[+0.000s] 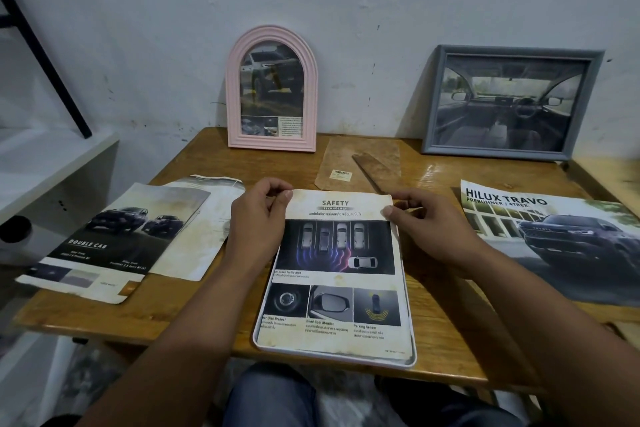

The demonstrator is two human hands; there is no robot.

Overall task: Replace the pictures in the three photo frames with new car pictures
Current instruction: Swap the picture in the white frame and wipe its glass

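Note:
A "SAFETY" car picture (pixel 337 274) lies inside a white frame (pixel 412 362) that rests flat at the table's front middle. My left hand (pixel 258 218) pinches the picture's top left corner. My right hand (pixel 424 222) presses its top right corner with thumb and fingers. A pink arched frame (pixel 272 90) holding a truck picture leans on the wall at the back. A grey rectangular frame (pixel 509 100) with a car interior picture leans at the back right. A brown backing board (pixel 362 163) with a strut lies behind the white frame.
A "DOUBLE CAB" brochure page (pixel 104 246) lies at the left over another pale sheet (pixel 204 218). A "HILUX TRAVO" page (pixel 561 239) lies at the right. The wooden table (pixel 194 308) stands against a white wall, with a white shelf (pixel 45 163) to the left.

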